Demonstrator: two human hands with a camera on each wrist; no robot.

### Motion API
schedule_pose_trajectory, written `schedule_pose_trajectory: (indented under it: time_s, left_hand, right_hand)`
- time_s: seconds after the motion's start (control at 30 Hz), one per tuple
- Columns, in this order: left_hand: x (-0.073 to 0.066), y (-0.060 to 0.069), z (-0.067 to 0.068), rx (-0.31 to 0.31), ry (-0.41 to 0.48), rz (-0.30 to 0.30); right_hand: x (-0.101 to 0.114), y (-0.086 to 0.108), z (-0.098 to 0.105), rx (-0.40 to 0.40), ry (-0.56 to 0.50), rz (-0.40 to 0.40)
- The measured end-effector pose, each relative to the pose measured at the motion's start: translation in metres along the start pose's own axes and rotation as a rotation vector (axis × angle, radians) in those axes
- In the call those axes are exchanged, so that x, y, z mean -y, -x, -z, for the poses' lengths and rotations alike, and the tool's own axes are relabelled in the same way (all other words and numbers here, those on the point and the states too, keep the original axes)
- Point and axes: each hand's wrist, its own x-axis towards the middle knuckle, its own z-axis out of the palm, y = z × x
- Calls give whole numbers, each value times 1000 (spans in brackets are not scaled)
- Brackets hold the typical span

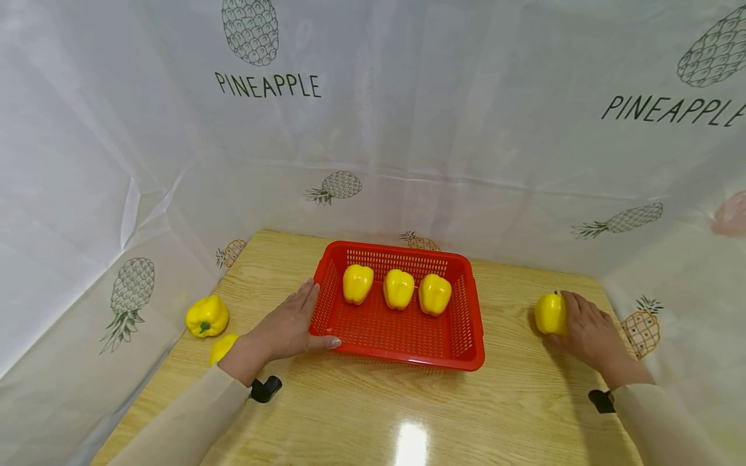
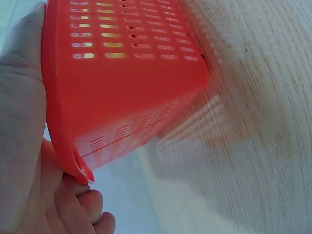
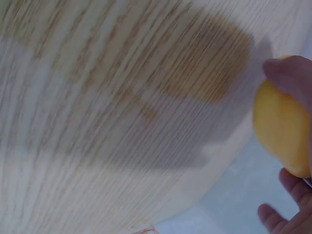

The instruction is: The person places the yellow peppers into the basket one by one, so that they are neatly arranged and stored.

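In the head view, my left hand (image 1: 288, 327) holds the near-left corner of a red plastic basket (image 1: 402, 357), its thumb on the front rim and its fingers along the left side. The left wrist view shows the fingers (image 2: 90, 202) bent beside the basket's rim (image 2: 56, 97). Three yellow bell peppers (image 1: 399, 289) lie in a row inside, toward the back. On the right, my right hand (image 1: 594, 333) grips another yellow bell pepper (image 1: 549, 314) from its right side. In the right wrist view, that pepper (image 3: 280, 129) sits between thumb and fingers.
Two more yellow bell peppers, one whole (image 1: 207, 316) and one partly hidden (image 1: 223, 349) behind my left wrist, are on the left of the wooden table (image 1: 350, 421). A white curtain (image 1: 443, 129) printed with pineapples hangs around the back and sides.
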Motion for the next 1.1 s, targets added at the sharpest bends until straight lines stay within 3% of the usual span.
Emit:
schedule_pose_trajectory:
  time_s: [0.4, 0.87, 1.1]
  left_hand:
    - [1, 1, 0, -2, 5, 2]
    - [1, 1, -1, -2, -1, 0]
    - [-3, 1, 0, -1, 4, 1]
  right_hand:
    - [36, -24, 11, -197, -72, 140]
    - [85, -53, 37, -325, -58, 247]
    - [111, -63, 51, -314, -40, 286]
